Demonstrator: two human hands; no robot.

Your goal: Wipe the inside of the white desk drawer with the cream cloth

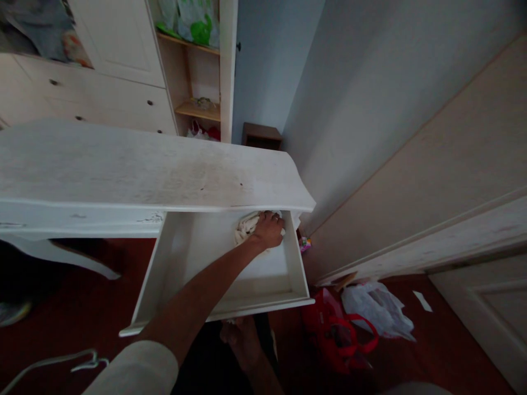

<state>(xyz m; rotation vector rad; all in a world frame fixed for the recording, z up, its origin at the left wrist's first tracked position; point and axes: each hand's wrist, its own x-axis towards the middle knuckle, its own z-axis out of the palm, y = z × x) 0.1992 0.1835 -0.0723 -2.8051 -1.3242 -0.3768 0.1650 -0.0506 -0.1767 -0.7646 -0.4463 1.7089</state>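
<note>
At the back right corner of the open drawer (284,274), a crumpled white cloth (246,226) lies on the drawer floor, partly under the overhanging edge of the white table top (144,170). My left hand (269,229) is reached in over it, fingers curled and clenched on the cloth's right part, pressing it against the drawer bottom. The cloth touches the back wall region; the exact contact is hidden by the table top's shadow.

Status, as I judge it: the drawer is pulled out fully and the cloth is engaged with the far corner. The rest of the drawer floor looks pale and bare, with nothing else inside. Whether that surface is already wiped cannot be determined here. The near front and the left side of the floor are well apart from the cloth, so I assess them as possibly remaining.

My right hand (241,343) sits low, beneath the drawer front, in deep shadow; I cannot tell whether it is closed or holds anything.

Outward: a red bag (341,340) and a white plastic bag (379,310) lie on the dark red floor to the right, beside a leaning board. A wire hanger (61,362) lies at lower left.
</note>
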